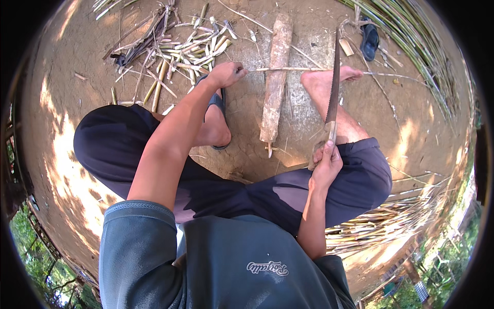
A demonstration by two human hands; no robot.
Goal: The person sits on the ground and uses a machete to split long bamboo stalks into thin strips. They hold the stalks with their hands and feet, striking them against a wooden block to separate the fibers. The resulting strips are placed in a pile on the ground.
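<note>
Blue-grey shirt (pixel 221 262) is filling six o'clock; I'm watching the left hand (pixel 227 75), near twelve, gripping a thin stalk (pixel 290 68) that's crossing the log (pixel 275 103); right hand (pixel 327 164), at three, is clutching a saw (pixel 335 85).

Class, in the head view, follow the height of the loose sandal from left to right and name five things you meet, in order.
Pile of short cut stalks → log → handsaw → loose sandal → bundle of long stalks.
</note>
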